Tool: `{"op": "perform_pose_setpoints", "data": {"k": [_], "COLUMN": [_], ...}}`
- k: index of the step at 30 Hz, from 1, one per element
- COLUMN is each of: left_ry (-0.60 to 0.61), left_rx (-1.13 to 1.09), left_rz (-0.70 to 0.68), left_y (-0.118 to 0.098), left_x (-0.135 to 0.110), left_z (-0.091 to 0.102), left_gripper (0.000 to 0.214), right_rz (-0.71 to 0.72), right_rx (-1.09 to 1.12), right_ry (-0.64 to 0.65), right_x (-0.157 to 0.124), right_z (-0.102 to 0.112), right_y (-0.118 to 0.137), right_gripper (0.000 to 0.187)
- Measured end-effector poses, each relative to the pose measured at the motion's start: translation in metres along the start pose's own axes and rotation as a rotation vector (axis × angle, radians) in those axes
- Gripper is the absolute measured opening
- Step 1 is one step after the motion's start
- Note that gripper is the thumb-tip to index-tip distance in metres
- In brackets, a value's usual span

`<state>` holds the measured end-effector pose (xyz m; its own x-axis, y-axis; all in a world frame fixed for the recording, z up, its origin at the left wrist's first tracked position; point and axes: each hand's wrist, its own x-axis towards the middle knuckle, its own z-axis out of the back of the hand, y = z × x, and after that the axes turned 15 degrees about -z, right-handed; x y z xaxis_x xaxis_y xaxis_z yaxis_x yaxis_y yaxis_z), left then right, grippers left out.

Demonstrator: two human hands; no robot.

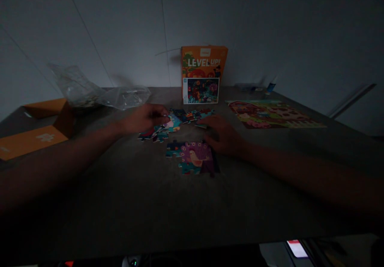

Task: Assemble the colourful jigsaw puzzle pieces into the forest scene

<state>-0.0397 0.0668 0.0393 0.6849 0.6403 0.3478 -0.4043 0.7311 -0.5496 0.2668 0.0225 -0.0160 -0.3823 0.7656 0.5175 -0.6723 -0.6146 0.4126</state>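
Note:
My left hand [147,119] is at the left side of a loose pile of jigsaw puzzle pieces [156,134], its fingers curled and pinched at a light blue puzzle piece [172,121]. To the right, my right hand [223,135] has its fingers bent over a puzzle piece [201,125] whose pale edge shows under the fingertips. Its thumb rests near the top right of a joined puzzle section [195,158], which shows a pale bird on purple. More dark blue pieces [187,115] lie between and behind my hands. Dim light hides the exact finger contact.
An orange puzzle box [204,61] stands at the back with a picture card [203,91] leaning on it. A farm puzzle [273,115] lies at right. Clear plastic bags [126,97] and an open orange box part [36,139] are at left. A lit phone [297,249] is below the table edge.

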Motion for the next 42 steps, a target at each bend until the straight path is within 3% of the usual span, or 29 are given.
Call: {"op": "perform_pose_setpoints", "data": {"k": [4,8,11,14,23,28,36,42], "left_ry": [-0.14,-0.2,-0.195,-0.2,-0.252,-0.196,-0.031,-0.037], "left_rx": [0.064,0.122,0.108,0.146,0.157,0.173,0.217,0.233], "left_rz": [-0.079,-0.149,-0.238,-0.323,-0.281,-0.308,-0.398,-0.415], "left_y": [-0.013,-0.018,-0.019,-0.02,-0.023,-0.022,-0.023,-0.026], "left_x": [-0.005,-0.012,-0.015,-0.016,-0.017,-0.017,-0.019,-0.02], "left_z": [-0.042,-0.062,-0.062,-0.06,-0.059,-0.059,-0.058,-0.059], "left_gripper": [0.031,0.037,0.042,0.034,0.03,0.022,0.046,0.051], "right_rz": [0.116,0.175,0.237,0.265,0.247,0.246,0.315,0.336], "right_rx": [0.029,0.052,0.073,0.073,0.084,0.097,0.104,0.102], "right_ry": [0.073,0.136,0.174,0.169,0.106,0.099,0.164,0.099], "right_x": [-0.002,-0.003,-0.003,-0.003,-0.005,-0.004,0.0,-0.003], "right_z": [0.001,0.001,0.001,0.002,0.004,0.004,0.003,0.006], "right_y": [0.004,0.004,0.003,0.004,0.006,0.006,0.008,0.01], "right_gripper": [0.048,0.045,0.041,0.04,0.047,0.048,0.03,0.035]}}
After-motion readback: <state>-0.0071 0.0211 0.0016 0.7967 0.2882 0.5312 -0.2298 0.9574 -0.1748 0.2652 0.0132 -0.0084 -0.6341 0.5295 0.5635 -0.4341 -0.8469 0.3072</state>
